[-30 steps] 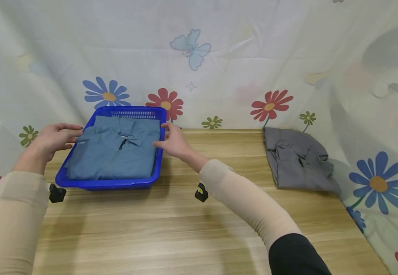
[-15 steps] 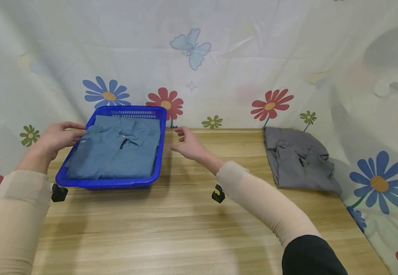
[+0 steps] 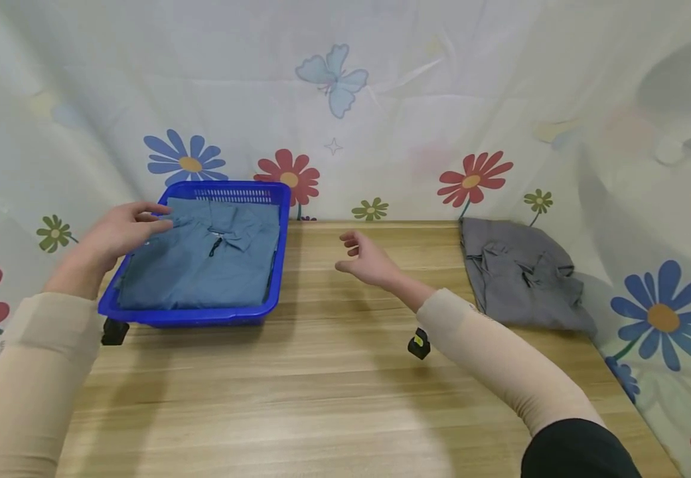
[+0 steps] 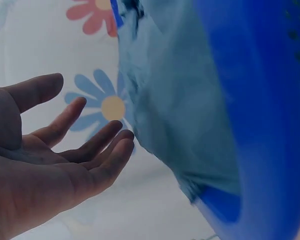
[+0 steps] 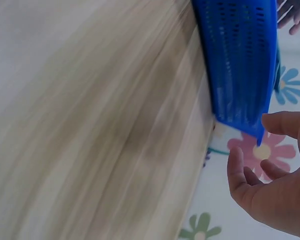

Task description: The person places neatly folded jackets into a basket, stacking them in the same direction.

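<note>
A folded blue shirt (image 3: 202, 265) with a dark zipper pull at its collar lies in a blue plastic basket (image 3: 284, 252) on the left of the table. Over the basket's left rim hovers my left hand (image 3: 119, 236), its fingers loosely extended and holding nothing. In the left wrist view that hand (image 4: 65, 155) is beside the shirt; whether a fingertip touches the cloth I cannot tell. My right hand (image 3: 372, 261) is in the air to the right of the basket, fingers relaxed and apart from everything. A folded grey shirt (image 3: 518, 279) lies at the table's right side.
The wooden table (image 3: 321, 398) runs up to a hanging cloth (image 3: 411, 119) printed with flowers and a butterfly, which also covers both sides. The basket stands close to the back edge.
My right hand has left the basket's right rim and moved right, towards the grey shirt. My left hand has shifted slightly right and up. The basket and both shirts stay in place.
</note>
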The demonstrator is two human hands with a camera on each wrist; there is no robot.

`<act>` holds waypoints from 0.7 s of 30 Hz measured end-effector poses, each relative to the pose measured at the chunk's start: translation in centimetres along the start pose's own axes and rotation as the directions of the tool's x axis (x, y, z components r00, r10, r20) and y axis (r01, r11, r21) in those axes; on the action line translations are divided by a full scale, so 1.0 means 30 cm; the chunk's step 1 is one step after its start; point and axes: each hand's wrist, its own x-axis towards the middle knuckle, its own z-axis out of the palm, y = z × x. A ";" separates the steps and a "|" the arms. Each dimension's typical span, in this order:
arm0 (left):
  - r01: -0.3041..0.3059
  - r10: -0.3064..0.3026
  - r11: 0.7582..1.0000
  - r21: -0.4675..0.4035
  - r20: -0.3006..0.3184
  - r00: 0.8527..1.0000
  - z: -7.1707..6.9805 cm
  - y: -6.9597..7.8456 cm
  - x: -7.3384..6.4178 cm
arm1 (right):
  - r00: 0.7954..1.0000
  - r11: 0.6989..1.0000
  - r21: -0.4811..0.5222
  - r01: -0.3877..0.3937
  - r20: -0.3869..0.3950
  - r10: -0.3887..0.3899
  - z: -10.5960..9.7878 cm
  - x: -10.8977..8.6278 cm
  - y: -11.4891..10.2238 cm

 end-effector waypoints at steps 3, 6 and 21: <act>-0.020 0.020 1.000 0.013 0.008 1.000 0.019 0.038 -0.004 | 1.000 1.000 -0.018 -0.007 -0.009 0.007 -0.023 -0.022 0.042; -0.039 0.039 0.999 0.035 0.020 0.999 0.042 0.072 -0.008 | 1.000 0.999 -0.041 -0.015 -0.011 0.014 -0.043 -0.046 0.082; -0.188 0.184 0.981 0.046 0.082 0.979 0.177 0.185 -0.034 | 0.995 0.988 -0.148 0.049 -0.075 -0.061 -0.149 -0.164 0.232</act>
